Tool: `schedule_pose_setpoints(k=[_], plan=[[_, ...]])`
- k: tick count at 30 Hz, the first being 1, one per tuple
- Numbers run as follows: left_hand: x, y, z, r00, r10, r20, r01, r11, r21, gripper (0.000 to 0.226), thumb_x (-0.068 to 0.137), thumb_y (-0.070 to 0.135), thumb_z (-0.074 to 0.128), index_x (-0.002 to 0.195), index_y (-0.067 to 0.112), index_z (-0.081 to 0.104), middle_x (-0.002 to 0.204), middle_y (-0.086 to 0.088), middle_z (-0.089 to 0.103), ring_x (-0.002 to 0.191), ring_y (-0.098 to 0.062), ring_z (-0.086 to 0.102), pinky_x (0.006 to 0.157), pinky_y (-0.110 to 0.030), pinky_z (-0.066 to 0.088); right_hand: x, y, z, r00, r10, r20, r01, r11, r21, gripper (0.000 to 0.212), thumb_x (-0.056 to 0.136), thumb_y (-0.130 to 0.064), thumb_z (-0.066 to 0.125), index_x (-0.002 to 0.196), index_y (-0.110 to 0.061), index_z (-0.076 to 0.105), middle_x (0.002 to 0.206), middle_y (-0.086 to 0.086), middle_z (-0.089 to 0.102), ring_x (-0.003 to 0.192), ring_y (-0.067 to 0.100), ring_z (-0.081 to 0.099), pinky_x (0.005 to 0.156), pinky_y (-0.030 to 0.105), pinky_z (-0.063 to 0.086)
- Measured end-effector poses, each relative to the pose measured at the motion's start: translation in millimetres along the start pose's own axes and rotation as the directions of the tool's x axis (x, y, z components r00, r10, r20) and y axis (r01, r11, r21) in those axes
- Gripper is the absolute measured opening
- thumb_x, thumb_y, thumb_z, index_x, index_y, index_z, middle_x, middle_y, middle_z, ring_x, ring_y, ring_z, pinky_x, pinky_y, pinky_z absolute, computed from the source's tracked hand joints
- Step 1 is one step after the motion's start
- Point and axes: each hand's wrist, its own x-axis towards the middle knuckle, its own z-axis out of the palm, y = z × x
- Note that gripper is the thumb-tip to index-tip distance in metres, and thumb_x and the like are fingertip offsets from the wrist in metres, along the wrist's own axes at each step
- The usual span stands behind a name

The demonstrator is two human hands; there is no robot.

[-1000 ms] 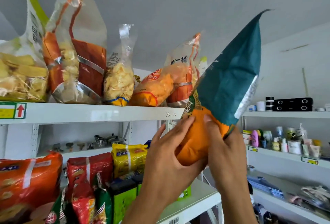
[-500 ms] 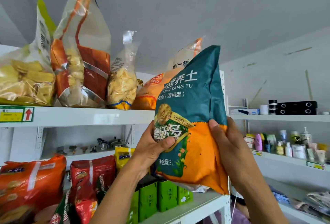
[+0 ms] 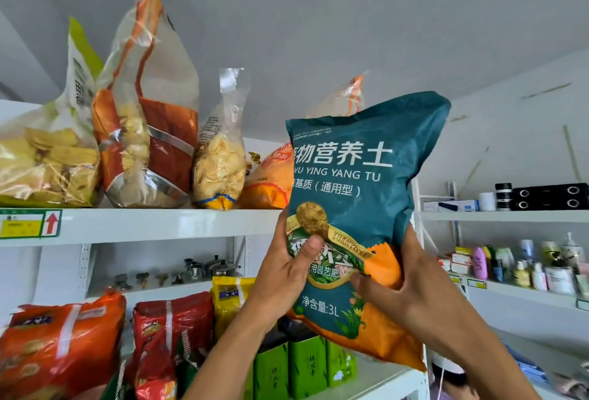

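Observation:
I hold a teal and orange bag of plant soil upright in front of me, its printed front facing me. My left hand grips its left edge, thumb pressed across the gold emblem. My right hand grips the lower right side, thumb lying on the front, fingers hidden behind the bag. The bag sits level with the front edge of the white top shelf and hides that shelf's right end.
Several snack bags stand on the top shelf: yellow chips, an orange and clear bag, a small clear bag, an orange bag. Red bags and green boxes fill the shelf below. Bottles and speakers line right-hand shelves.
The bag has turned from edge-on to face me and come upright and closer. My left thumb moved onto its front, and my right hand slid to the lower right side.

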Motion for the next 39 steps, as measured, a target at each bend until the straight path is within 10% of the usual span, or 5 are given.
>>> schedule_pose_setpoints(k=[10,15,19,24,39], plan=[[80,-2,15,0.985,0.165,-0.051,-0.143,0.944,0.298,0.032,0.104,0.049,0.042,0.126,0.038,0.063,0.124,0.019,0.062,0.119,0.009,0.053,0.102,-0.022,0.045,29,37,-20,0.944,0.132,-0.303,-0.037,0.953,0.301,0.072,0.064,-0.047,0.086,0.128,-0.049,0.053,0.115,-0.024,0.071,0.1,0.002,0.07,0.088,0.039,0.058],[148,-27,-2,0.922,0.349,-0.166,-0.008,0.445,0.896,0.055,0.089,0.043,0.07,0.14,0.028,0.055,0.138,-0.004,0.052,0.13,-0.025,0.049,0.106,-0.05,0.045,64,59,-49,0.949,0.103,-0.299,-0.05,0.982,0.18,0.065,0.073,-0.051,0.087,0.125,-0.048,0.049,0.114,-0.025,0.065,0.102,0.01,0.066,0.086,0.04,0.054],[186,-37,2,0.957,0.103,-0.271,0.247,0.195,0.949,0.113,0.064,0.069,0.081,0.152,0.028,0.022,0.149,-0.016,0.04,0.131,-0.04,0.05,0.098,-0.055,0.05,94,72,-58,0.945,0.065,-0.322,-0.012,0.987,0.163,0.069,0.076,-0.047,0.084,0.133,-0.05,0.046,0.123,-0.021,0.064,0.109,0.015,0.065,0.097,0.051,0.055],[196,-42,-6,0.946,0.14,-0.293,0.293,0.019,0.956,0.07,0.077,0.067,0.069,0.126,0.02,0.054,0.114,-0.004,0.073,0.1,-0.026,0.072,0.076,-0.036,0.053,125,78,-61,0.937,0.019,-0.348,0.036,0.988,0.151,0.076,0.079,-0.048,0.082,0.143,-0.044,0.042,0.133,-0.014,0.063,0.112,0.021,0.064,0.099,0.051,0.054],[150,53,-29,0.691,0.439,-0.575,0.388,0.446,0.807,0.06,0.087,0.059,0.067,0.119,0.01,0.051,0.107,-0.02,0.072,0.1,-0.045,0.068,0.081,-0.046,0.052,258,47,37,0.955,-0.082,-0.286,0.159,0.952,0.26,0.079,0.082,-0.023,0.081,0.147,-0.03,0.037,0.114,-0.016,0.067,0.098,-0.002,0.066,0.09,0.036,0.058]])
